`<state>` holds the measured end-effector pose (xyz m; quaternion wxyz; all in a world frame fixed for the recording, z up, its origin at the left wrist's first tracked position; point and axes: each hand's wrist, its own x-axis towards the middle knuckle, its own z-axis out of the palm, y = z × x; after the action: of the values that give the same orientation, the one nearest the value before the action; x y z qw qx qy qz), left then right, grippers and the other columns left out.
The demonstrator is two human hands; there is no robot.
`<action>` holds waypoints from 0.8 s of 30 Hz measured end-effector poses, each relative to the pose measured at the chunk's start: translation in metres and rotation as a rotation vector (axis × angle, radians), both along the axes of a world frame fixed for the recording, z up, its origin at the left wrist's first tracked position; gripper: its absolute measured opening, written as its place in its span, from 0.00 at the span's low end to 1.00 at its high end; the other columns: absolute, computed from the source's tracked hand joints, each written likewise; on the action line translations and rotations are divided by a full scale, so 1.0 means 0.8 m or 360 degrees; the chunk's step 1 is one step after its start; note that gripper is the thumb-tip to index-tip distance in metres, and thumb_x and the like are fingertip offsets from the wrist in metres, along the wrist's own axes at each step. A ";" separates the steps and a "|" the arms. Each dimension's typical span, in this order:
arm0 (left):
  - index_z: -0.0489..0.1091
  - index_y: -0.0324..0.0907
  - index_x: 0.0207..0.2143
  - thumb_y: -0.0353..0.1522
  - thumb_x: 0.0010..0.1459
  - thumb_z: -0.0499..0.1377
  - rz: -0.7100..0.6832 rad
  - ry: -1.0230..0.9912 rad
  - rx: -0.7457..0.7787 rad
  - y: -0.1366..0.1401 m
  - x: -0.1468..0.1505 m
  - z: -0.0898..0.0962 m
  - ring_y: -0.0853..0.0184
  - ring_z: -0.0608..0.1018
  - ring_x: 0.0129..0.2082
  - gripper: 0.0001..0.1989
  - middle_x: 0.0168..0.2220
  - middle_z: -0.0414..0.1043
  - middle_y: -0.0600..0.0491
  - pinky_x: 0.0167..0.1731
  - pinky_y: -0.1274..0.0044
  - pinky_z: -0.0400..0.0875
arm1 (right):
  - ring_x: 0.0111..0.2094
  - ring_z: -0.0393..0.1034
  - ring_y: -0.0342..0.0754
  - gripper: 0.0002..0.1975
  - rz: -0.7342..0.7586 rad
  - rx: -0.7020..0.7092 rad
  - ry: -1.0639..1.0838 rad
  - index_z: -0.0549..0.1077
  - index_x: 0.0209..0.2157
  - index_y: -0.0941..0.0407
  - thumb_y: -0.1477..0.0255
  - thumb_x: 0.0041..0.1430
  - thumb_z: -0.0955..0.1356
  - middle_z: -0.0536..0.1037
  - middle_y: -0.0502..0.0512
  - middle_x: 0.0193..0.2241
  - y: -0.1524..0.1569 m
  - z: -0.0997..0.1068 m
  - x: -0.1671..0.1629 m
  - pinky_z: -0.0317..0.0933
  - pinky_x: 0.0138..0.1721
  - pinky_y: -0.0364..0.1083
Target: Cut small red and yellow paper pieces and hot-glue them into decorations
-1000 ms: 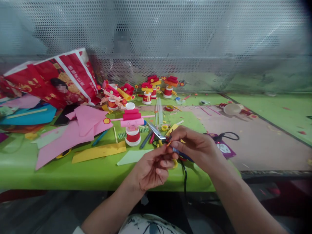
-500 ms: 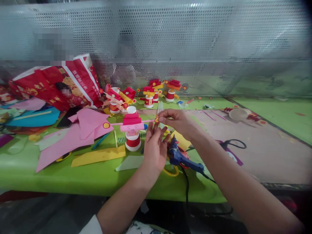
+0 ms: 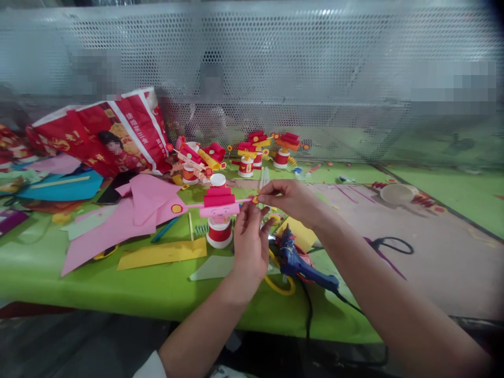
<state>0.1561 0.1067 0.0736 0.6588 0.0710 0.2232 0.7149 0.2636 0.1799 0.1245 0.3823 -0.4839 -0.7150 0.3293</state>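
A paper-cup figure with a red band, a pink paper roll with a drawn face and a red roll on top stands upright on the table. From its sides stick out thin pink paper arms, each with a yellow-and-red paper disc. My right hand pinches the disc on the right arm between thumb and fingertips. Just below it my left hand is palm up, its fingers loosely bent and the thumb apart. Its fingertips are close under the arm's end; whether they touch it is unclear.
A blue glue gun with a black cord lies beside my left hand, near yellow-handled scissors. Pink paper and a yellow strip lie left. Several similar figures and a red bag stand by the mesh partition.
The view has shifted slightly, so everything sits a little farther right and lower. Both hands stay at the end of the paper arm, my right fingers still on the disc.
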 end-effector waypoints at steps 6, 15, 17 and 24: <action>0.74 0.44 0.40 0.29 0.58 0.70 0.0022 0.0013 -0.0006 0.005 0.003 -0.002 0.64 0.81 0.48 0.10 0.45 0.79 0.51 0.45 0.74 0.76 | 0.29 0.76 0.48 0.05 -0.0056 0.0096 -0.0077 0.80 0.26 0.52 0.66 0.51 0.75 0.82 0.50 0.25 -0.002 -0.001 -0.003 0.67 0.30 0.45; 0.74 0.44 0.40 0.28 0.58 0.70 0.0019 -0.0041 0.0004 0.004 0.002 0.001 0.66 0.82 0.44 0.09 0.43 0.79 0.52 0.44 0.75 0.76 | 0.30 0.80 0.52 0.06 -0.0089 0.0102 -0.0084 0.79 0.29 0.53 0.66 0.54 0.74 0.84 0.54 0.28 -0.002 -0.011 -0.003 0.71 0.31 0.48; 0.75 0.44 0.39 0.28 0.58 0.70 0.0018 -0.0049 -0.0002 0.003 0.002 0.002 0.67 0.82 0.43 0.09 0.42 0.79 0.52 0.44 0.75 0.75 | 0.30 0.80 0.52 0.06 -0.0093 0.0117 -0.0085 0.79 0.29 0.53 0.66 0.55 0.74 0.85 0.54 0.28 -0.001 -0.013 -0.002 0.71 0.31 0.48; 0.74 0.44 0.38 0.29 0.56 0.71 0.0006 -0.0042 0.0039 0.004 0.001 -0.001 0.65 0.82 0.46 0.10 0.43 0.79 0.52 0.46 0.73 0.74 | 0.29 0.80 0.51 0.04 -0.0093 0.0183 -0.0108 0.78 0.30 0.52 0.67 0.56 0.73 0.84 0.52 0.27 -0.004 -0.014 -0.003 0.69 0.29 0.47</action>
<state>0.1567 0.1101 0.0728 0.6593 0.0692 0.2058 0.7198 0.2614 0.1770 0.1133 0.3944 -0.4928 -0.7308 0.2599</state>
